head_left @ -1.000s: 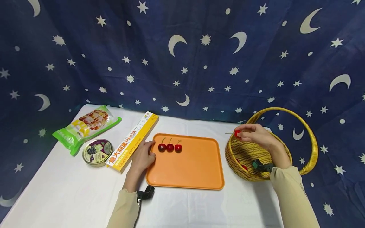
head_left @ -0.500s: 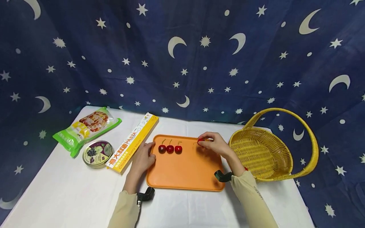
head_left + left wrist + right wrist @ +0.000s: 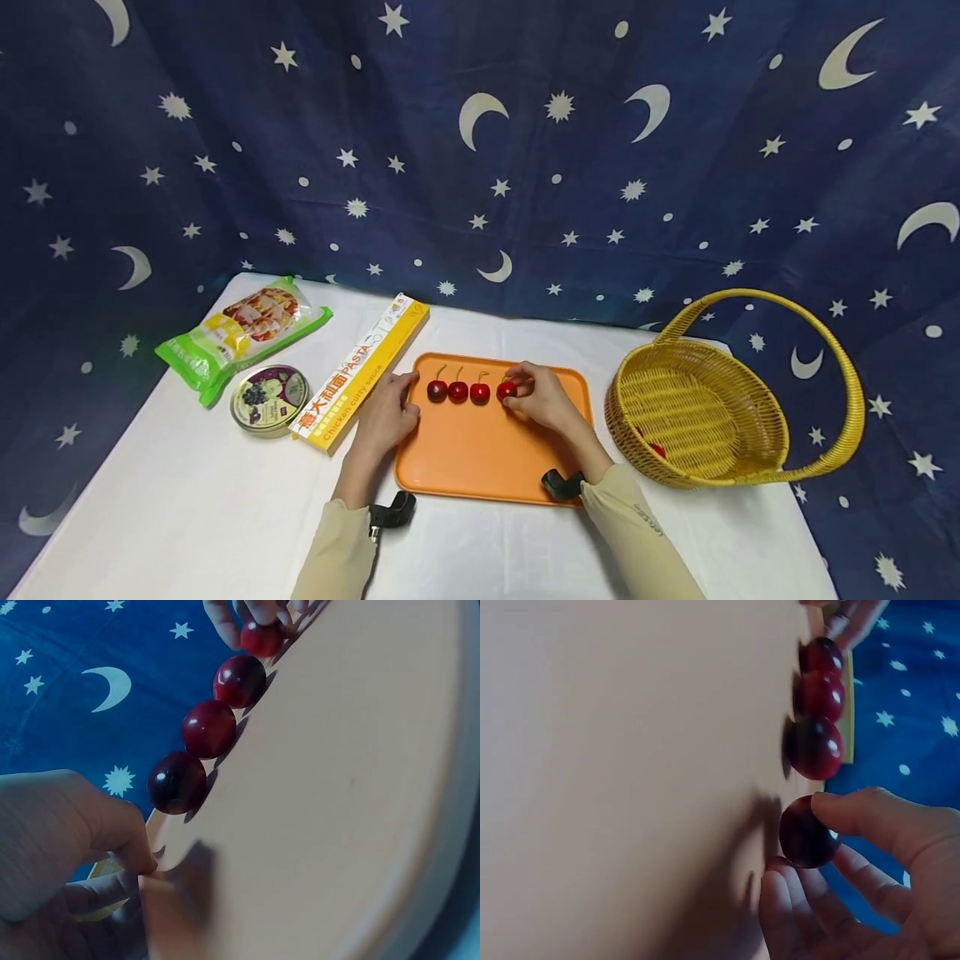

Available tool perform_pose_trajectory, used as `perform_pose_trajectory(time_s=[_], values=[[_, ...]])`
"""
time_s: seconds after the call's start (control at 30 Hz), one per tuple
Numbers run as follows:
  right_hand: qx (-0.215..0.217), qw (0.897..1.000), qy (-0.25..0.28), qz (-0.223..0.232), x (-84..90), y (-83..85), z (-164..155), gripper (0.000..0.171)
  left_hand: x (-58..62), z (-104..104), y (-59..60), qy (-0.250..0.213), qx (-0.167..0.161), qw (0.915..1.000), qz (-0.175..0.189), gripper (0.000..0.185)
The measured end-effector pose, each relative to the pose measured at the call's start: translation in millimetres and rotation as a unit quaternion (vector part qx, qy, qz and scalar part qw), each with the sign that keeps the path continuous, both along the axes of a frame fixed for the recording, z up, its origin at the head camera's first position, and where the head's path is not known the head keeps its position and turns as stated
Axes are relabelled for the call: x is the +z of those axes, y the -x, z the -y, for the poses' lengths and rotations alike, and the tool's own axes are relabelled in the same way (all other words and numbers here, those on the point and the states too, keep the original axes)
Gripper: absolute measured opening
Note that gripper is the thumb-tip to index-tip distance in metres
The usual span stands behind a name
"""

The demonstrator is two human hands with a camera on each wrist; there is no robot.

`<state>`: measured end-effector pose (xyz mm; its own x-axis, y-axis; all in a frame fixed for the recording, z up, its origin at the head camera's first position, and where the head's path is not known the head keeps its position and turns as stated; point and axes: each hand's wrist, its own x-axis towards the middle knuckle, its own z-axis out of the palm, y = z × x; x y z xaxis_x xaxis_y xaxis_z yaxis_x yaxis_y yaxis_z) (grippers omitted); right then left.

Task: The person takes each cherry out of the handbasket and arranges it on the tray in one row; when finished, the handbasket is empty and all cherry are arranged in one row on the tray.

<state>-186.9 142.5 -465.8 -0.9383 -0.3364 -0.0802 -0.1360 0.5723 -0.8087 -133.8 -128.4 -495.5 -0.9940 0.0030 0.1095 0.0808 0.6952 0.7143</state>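
Note:
An orange tray [image 3: 480,458] lies on the white cloth. My left hand [image 3: 386,412] grips its left edge, with the thumb [image 3: 124,832] at the rim and the other fingers outside it. Three dark red cherries with green stems stand in a row near the tray's far side: a left cherry [image 3: 437,391], a middle cherry [image 3: 457,392] and a right cherry [image 3: 480,393]. My right hand [image 3: 546,402] pinches a fourth cherry [image 3: 808,840] between thumb and fingers, close over the tray. In the right wrist view a small gap separates it from the row.
To the right stands a yellow wicker basket [image 3: 622,433] with a tall handle and something red [image 3: 657,450] inside. Left of the tray lie a pasta box [image 3: 360,375], a round tin [image 3: 270,400] and a green food bag [image 3: 243,333]. A starry curtain [image 3: 420,150] hangs behind.
My right hand has carried the cherry leftward from over the basket, across the tray's right edge, to beside the row. The left hand has stayed at the tray's edge.

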Motion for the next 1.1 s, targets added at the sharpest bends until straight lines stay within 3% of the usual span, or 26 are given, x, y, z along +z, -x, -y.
perform_pose_trajectory(time_s=[0.4,0.6,0.77,0.93,1.03,1.1], values=[[-0.033,0.999,-0.008,-0.008,-4.6,-7.8,12,0.038,3.1,-1,-0.6,-0.001,0.001,1.0,-0.004,0.053],[-0.026,1.0,-0.002,0.002,-0.3,-5.1,8,0.042,2.9,1,-0.7,0.001,0.006,1.0,0.0,0.053],[-0.03,0.999,0.016,-0.026,25.6,-4.1,-27,0.038,1.2,0,-1.8,0.001,0.011,0.9999,0.005,0.054],[-0.049,0.996,0.031,-0.066,62.3,-5.5,-87,0.03,0.7,1,-3.3,0.0,0.01,0.9999,0.01,0.054],[-0.063,0.996,-0.01,-0.059,78.3,-10.7,-128,0.028,2.0,1,-2.5,-0.001,0.004,1.0,0.009,0.054],[-0.058,0.997,-0.044,-0.029,80.7,-15.2,-152,0.029,2.9,2,-1.7,-0.001,-0.001,1.0,0.009,0.054]])
